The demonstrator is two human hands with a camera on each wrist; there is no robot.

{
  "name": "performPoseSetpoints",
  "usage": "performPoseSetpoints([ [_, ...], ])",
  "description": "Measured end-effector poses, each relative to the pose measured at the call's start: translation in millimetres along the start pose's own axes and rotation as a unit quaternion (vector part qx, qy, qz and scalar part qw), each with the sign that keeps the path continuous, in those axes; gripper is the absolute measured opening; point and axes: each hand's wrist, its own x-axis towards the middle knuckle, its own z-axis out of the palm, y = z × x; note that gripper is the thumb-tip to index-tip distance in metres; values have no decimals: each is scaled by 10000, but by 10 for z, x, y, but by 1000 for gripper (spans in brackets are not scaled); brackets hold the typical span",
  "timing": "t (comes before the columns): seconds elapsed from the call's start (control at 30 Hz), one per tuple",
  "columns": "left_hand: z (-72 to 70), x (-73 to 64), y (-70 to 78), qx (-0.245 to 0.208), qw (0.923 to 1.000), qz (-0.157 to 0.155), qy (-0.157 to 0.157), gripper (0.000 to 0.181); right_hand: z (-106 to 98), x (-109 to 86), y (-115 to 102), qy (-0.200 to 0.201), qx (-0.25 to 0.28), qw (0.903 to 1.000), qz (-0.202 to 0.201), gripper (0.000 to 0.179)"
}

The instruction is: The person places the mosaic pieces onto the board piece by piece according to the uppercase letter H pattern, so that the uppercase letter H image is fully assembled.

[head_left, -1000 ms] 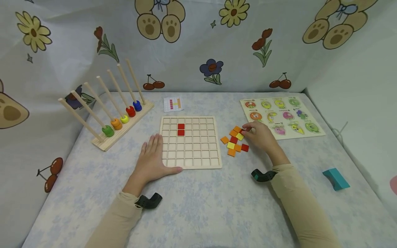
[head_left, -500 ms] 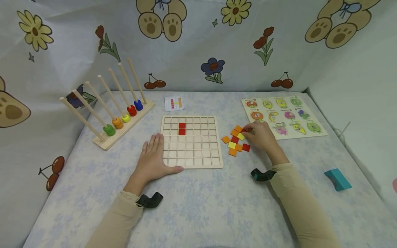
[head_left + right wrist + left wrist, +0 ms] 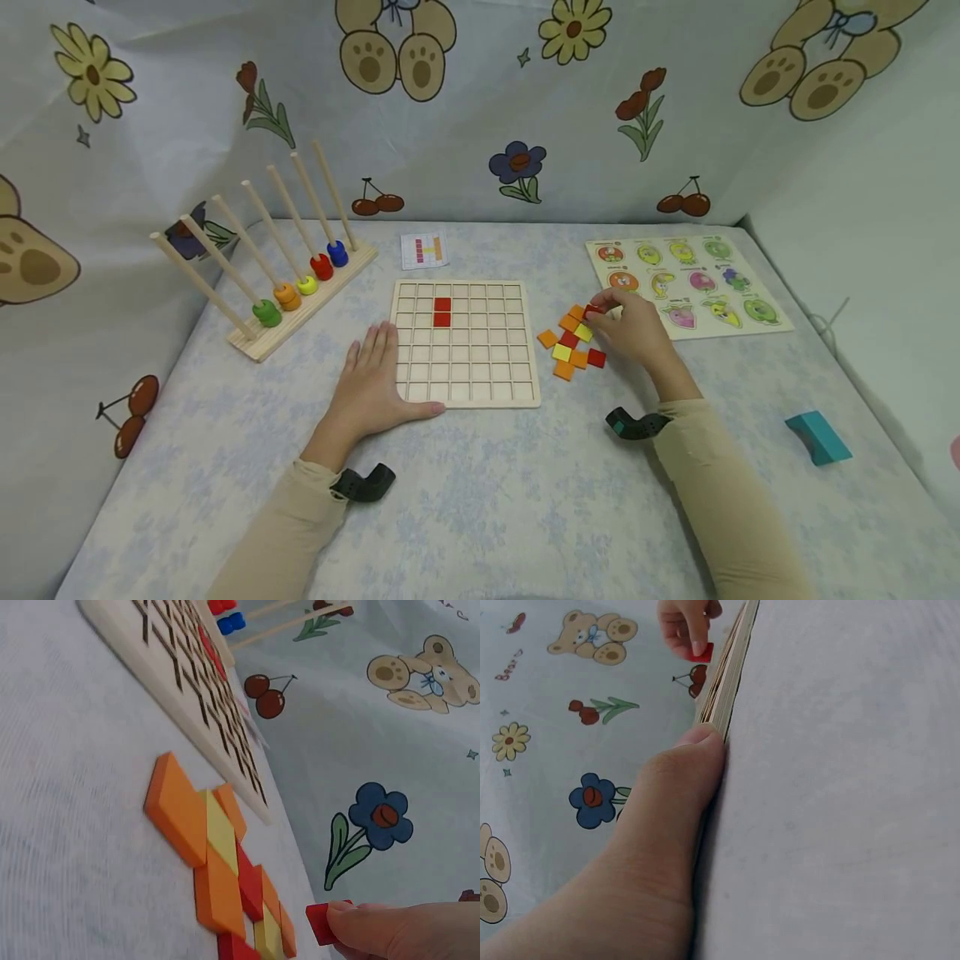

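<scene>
A wooden grid board (image 3: pixel 480 367) lies mid-table, with two red square tiles (image 3: pixel 442 312) set one above the other in its cells. My left hand (image 3: pixel 367 383) rests flat along the board's left edge, its thumb against the near edge. My right hand (image 3: pixel 633 327) pinches a red tile (image 3: pixel 319 924) between thumb and fingertips, raised just above the pile. Below it lie loose orange, yellow and red tiles; an orange tile (image 3: pixel 178 810) is closest in the right wrist view. The left wrist view shows my left thumb (image 3: pixel 697 757) against the board's side.
A peg stand (image 3: pixel 288 321) with coloured rings is at the back left. Behind the board lies a small pattern card (image 3: pixel 424 251). A fruit picture board (image 3: pixel 697 321) sits at the back right, and a teal block (image 3: pixel 819 437) at the right.
My right hand has lifted the red tile slightly off the pile. The left hand stays on the board, and the head view has shifted a little.
</scene>
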Motion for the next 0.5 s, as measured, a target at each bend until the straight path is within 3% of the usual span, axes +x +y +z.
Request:
performPoseSetpoints([
  [0.23, 10, 15, -3, 70, 10000, -19, -50, 151, 177, 28, -341, -277, 353, 9986, -262, 23],
  [0.5, 24, 20, -21, 99, 9999, -32, -3, 152, 595, -10, -881, -607, 751, 9908, -945, 13],
])
